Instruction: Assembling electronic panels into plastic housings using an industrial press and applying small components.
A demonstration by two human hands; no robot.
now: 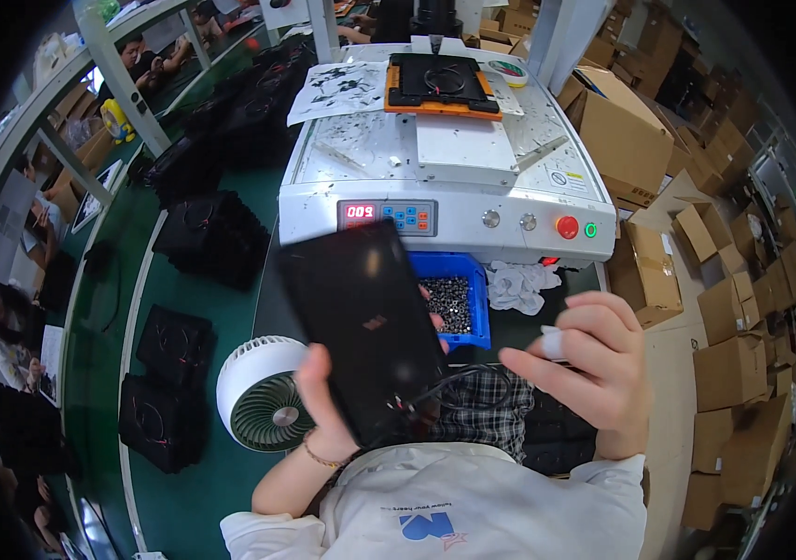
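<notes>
Black panel in the left hand, cable loose

At the centre of the frame, we see the left hand [331, 422] clamped on the black panel [356, 322], its cable [446, 383] looping below. The right hand [594, 359], centre right, has bent fingers near the cable; we cannot tell whether they pinch it. We judge the step to be handling the panel; the next move calls for controlling that loose cable.

Left fingers [316, 375] hold a black panel [356, 313]; right fingers [555, 377] hover near its cable [445, 385].
</notes>
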